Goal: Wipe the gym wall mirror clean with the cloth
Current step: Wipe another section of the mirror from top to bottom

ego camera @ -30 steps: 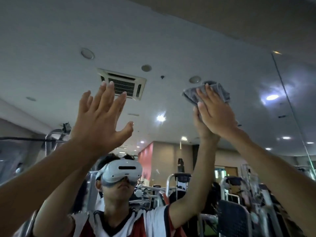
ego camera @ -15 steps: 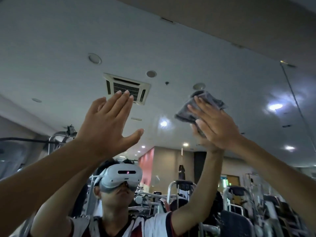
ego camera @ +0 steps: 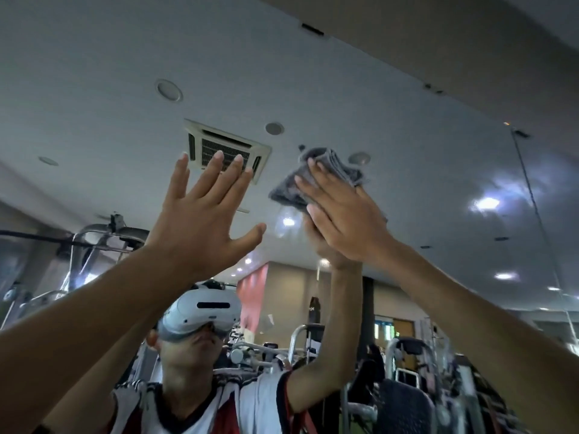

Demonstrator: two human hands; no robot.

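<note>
The mirror [ego camera: 407, 145] fills the view, and the crumpled grey cloth [ego camera: 332, 170] lies against it high up, just right of the reflected ceiling vent [ego camera: 216, 144]. The right hand [ego camera: 347, 214] presses the cloth to the glass with straight fingers. The left hand [ego camera: 200, 220] is raised beside it, fingers spread, holding nothing.

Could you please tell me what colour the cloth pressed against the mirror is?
Grey: the cloth shows best in the head view, under the right hand.
</note>
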